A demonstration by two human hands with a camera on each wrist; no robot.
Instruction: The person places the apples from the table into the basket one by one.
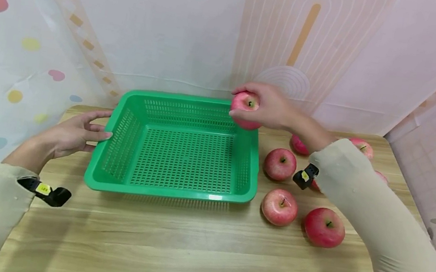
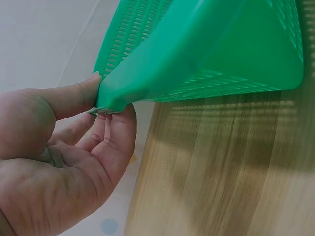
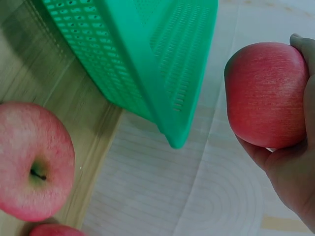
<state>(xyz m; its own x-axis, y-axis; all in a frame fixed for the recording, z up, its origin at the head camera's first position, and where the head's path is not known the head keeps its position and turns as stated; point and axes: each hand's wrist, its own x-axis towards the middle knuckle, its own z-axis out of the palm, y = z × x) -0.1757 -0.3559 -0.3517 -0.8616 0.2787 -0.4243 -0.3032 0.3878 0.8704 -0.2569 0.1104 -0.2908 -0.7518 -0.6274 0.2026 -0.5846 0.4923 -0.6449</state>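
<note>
A green perforated plastic basket (image 1: 179, 194) stands on the wooden table with nothing inside it. My left hand (image 1: 76, 133) pinches its left rim, thumb on top and fingers beneath, as the left wrist view shows on the basket's edge (image 2: 162, 54). Over the far right corner of the basket, my right hand (image 1: 270, 107) grips a red apple (image 1: 246, 107) between thumb and fingers. In the right wrist view that apple (image 3: 268, 96) is held up beside the basket wall (image 3: 142, 73), apart from it.
Several more red apples lie on the table right of the basket, among them a near one (image 1: 279, 207), a darker one (image 1: 324, 227) and one behind (image 1: 280, 164). My right forearm partly covers others. A patterned wall cloth (image 1: 167, 25) hangs behind the wooden table (image 1: 192, 254).
</note>
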